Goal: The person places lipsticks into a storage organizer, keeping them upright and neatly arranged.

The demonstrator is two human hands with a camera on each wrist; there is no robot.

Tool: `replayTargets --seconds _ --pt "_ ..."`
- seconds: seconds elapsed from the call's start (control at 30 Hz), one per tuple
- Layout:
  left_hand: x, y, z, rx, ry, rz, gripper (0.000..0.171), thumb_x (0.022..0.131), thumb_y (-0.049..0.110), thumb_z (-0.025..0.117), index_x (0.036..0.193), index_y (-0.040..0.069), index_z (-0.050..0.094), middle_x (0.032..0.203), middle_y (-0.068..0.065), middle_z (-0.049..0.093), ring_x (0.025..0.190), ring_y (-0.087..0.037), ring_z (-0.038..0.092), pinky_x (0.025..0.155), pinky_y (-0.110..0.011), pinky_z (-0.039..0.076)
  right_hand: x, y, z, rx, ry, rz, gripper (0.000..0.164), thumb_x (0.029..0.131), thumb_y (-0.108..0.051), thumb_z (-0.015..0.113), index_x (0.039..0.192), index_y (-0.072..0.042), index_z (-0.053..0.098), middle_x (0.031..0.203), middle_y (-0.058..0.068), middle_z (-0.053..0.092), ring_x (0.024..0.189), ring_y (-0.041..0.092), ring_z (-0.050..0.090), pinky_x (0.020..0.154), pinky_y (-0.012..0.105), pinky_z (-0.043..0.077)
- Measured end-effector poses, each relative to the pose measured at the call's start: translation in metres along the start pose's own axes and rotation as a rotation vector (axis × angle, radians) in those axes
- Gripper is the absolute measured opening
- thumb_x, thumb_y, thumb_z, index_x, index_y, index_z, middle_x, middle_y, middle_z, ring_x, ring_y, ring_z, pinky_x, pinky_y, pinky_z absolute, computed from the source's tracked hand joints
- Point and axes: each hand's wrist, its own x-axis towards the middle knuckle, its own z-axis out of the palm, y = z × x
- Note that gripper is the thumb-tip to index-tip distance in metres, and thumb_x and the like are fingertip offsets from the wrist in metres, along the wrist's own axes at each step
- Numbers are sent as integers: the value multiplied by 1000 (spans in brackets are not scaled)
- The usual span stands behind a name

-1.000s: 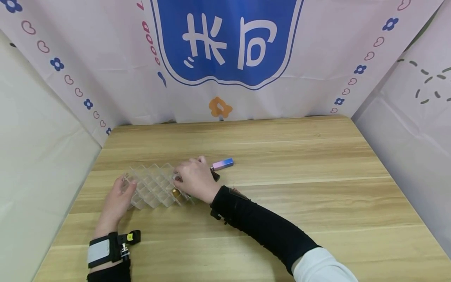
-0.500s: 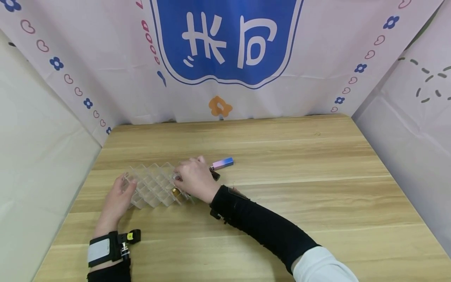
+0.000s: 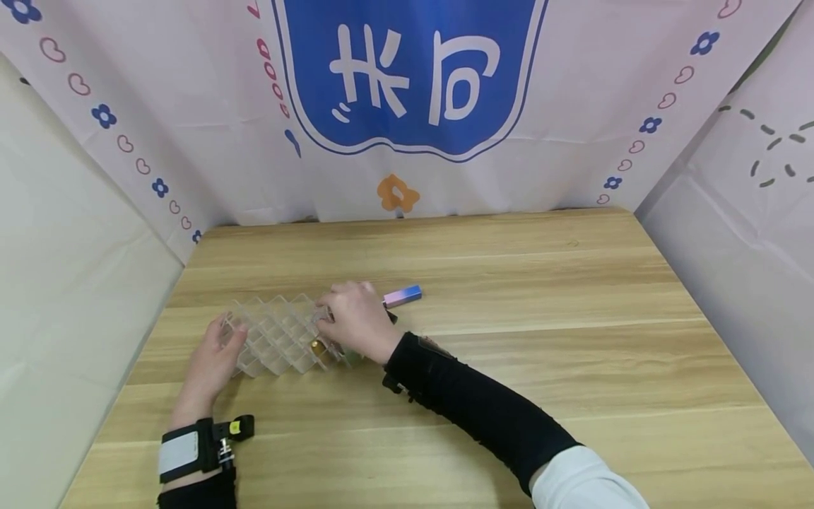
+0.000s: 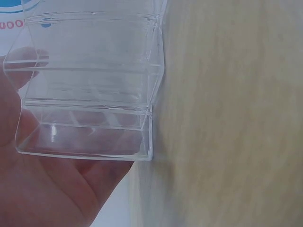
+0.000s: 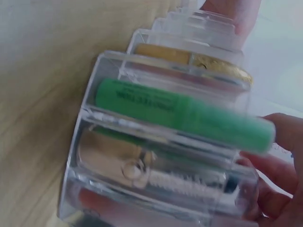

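A clear lipstick organizer [image 3: 273,338] with diamond-shaped compartments lies on the wooden table. My left hand [image 3: 219,353] grips its left end, the thumb along the near side; the left wrist view shows the fingers behind the clear wall [image 4: 85,137]. Curled at the right end is my right hand [image 3: 359,318], its fingers right at the compartment openings. Inside that end, the right wrist view shows a green tube [image 5: 142,104], a gold-capped tube [image 5: 218,66], a beige-and-clear lip tube [image 5: 113,158] and a reddish tube [image 5: 109,203]. Whether the right fingers pinch a tube I cannot tell.
Behind the right hand lies a pink-to-blue tube [image 3: 403,295], with a dark item [image 3: 391,317] partly hidden beside it. A white printed cloth [image 3: 222,106] hangs at the table's back edge. Wooden tabletop [image 3: 540,318] stretches to the right.
My right hand has shifted slightly right and back at the organizer's right end, showing more of the green tube below it and covering more of the dark item. The left hand stays put.
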Motion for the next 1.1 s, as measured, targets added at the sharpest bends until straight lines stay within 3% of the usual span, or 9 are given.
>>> replayTargets --seconds 0.2,0.3,0.43,0.53,0.8,1.1 --pt "0 -1 0 -3 -10 2 78 103 55 25 157 3 1 156 -37 16 138 -60 25 107 -74 26 -1 11 -7 103 58 39 30 92 -32 68 118 -18 71 112 -4 70 105 13 64 98 36 52" --pt "0 -1 0 -4 -19 -11 79 103 55 25 157 4 0 157 -36 14 139 -60 23 108 -74 25 -3 20 -9 157 70 68 28 93 -31 66 117 -17 70 112 -2 70 100 11 65 90 28 54" --pt "0 -1 0 -4 -24 -19 79 103 56 25 157 4 0 157 -36 14 140 -59 22 108 -74 25 -6 34 -12 264 47 137 30 95 -31 64 121 -16 68 115 2 70 94 9 67 71 15 53" --pt "0 -1 -1 -6 -26 -12 79 103 55 24 157 3 -1 157 -37 13 140 -60 22 108 -74 24 -7 44 -14 302 38 191 31 95 -33 64 122 -17 67 114 2 69 92 10 65 66 15 51" --pt "-1 1 -1 -26 -23 2 80 103 56 24 157 4 -1 156 -38 15 139 -61 22 106 -76 25 -10 65 -14 285 65 217 29 94 -32 66 118 -16 69 106 0 69 90 11 62 71 23 52" --pt "-2 1 0 -25 -17 6 80 103 56 24 157 4 -1 156 -38 16 139 -61 23 105 -76 25 -13 83 -5 283 4 283 30 94 -33 65 117 -13 70 107 2 68 95 14 63 78 29 55"
